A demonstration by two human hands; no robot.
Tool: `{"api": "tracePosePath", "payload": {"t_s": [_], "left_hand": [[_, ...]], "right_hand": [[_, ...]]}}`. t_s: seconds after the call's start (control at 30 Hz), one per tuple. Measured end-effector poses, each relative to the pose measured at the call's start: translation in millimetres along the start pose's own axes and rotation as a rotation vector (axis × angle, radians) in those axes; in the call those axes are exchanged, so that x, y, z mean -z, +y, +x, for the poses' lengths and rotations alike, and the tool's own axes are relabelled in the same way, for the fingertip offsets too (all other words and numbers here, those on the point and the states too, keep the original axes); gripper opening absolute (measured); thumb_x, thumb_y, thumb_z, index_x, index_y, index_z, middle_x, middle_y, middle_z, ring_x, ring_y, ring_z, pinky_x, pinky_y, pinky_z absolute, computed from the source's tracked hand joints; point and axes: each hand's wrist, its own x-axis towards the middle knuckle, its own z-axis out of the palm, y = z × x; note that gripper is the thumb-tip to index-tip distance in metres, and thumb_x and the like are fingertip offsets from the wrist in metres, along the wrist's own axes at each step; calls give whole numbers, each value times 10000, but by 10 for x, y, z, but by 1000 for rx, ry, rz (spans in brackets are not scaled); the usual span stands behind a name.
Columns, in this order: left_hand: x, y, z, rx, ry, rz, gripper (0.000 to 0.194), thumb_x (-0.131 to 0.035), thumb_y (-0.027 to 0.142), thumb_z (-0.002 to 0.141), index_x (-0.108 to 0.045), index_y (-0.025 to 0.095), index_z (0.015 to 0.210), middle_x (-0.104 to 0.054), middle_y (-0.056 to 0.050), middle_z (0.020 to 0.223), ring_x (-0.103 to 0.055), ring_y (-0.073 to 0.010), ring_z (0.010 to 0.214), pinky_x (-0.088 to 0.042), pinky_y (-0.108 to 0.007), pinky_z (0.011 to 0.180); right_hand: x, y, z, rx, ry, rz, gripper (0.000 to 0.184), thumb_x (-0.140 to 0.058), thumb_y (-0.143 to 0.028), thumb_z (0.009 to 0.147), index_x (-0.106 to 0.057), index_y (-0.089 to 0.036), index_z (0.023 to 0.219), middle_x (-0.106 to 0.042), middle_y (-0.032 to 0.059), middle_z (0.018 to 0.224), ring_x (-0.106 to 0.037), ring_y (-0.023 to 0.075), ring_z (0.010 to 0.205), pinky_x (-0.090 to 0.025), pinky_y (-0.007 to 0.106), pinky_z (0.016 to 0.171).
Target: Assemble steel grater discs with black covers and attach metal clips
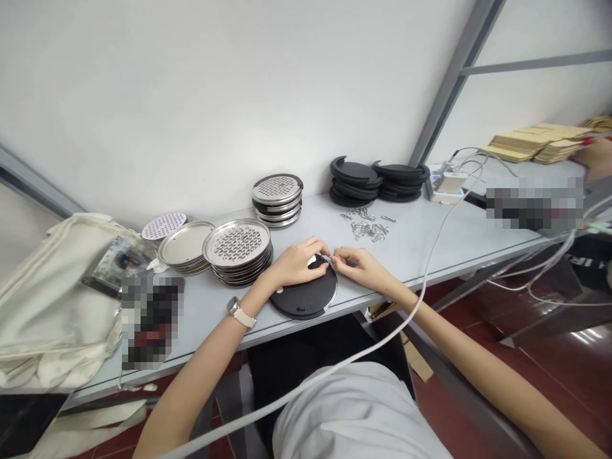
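Note:
On the table's front edge lies a round black disc point(306, 294) with a shiny metal rim showing on its right side. My left hand point(302, 260) is curled over its far edge, fingers and thumb closed on it. Beside it, my right hand point(359, 266) pinches a small metal clip point(327, 259) at the disc's upper right rim. The fingers partly hide the clip, so how it sits on the rim cannot be seen. Beyond my hands lie several loose metal clips point(370, 231).
Stacked metal grater plates point(238, 243) stand to the left, with plain metal discs point(187, 243) beside them. Black-rimmed graters point(277, 191) and black holders point(354, 175) are stacked at the back. A white cable point(433, 255) crosses over my right forearm. Another person's hand point(595, 157) is at far right.

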Motion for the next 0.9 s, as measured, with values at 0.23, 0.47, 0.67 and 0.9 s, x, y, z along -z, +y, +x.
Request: {"api": "tracePosePath", "payload": {"t_s": [0.23,0.47,0.67,0.9], "left_hand": [[1,-10,-1,-17,-4,17,143,-519,269,861,-559,205,983,-598,-21,1014,-599,-152,868,-455,-263,748],[1,-1,-6,3,-9,25,163,-519,287,863,-561,212,1002,-595,-21,1031,-602,-158,874,-461,-267,750],[2,13,-18,26,11,55,170,-530,310,861,-570,214,997,-582,-26,1045,-596,-147,803,-449,-258,676],[6,18,-30,-3,19,97,155,-514,312,876,-579,212,975,-572,-21,1028,-573,-124,716,-421,-250,627]], "right_hand": [[-5,33,-3,-3,-17,-5,349,-409,-386,929,-380,-188,643,-354,-37,623,-337,104,586,-280,243,564],[-9,15,17,-3,-77,-45,349,-385,-400,947,-465,-178,690,-411,-30,627,-355,106,576,-287,248,559],[-13,52,20,-9,-88,-52,364,-382,-398,946,-476,-176,673,-437,-28,611,-385,107,565,-298,245,555],[-13,60,19,-18,-100,-37,378,-370,-417,951,-468,-177,676,-425,-29,608,-384,108,570,-304,240,557]]}}
